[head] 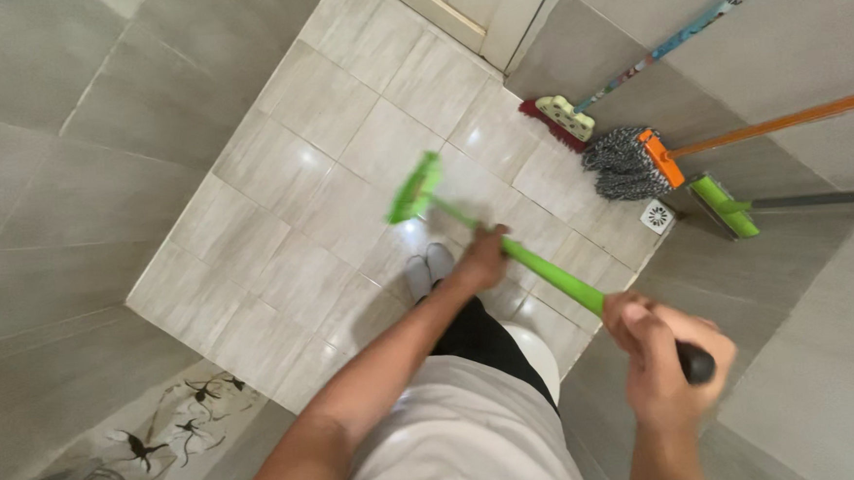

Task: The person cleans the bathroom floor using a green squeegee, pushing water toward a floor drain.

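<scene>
Both grips hold the green brush (505, 250) handle: left hand (482, 259) closed mid-shaft for downward pressure, right hand (659, 354) closed at the dark end for steering over the floor tiles (279, 209).

Green brush (415, 189); beige streaked floor tiles (280, 218); grey mop (623, 164), orange handle (781, 121).

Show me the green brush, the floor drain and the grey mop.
green brush (415, 189), head view, on its bristle head
floor drain (657, 216), head view, on its white grate
grey mop (621, 165), head view, on its stringy head
</scene>
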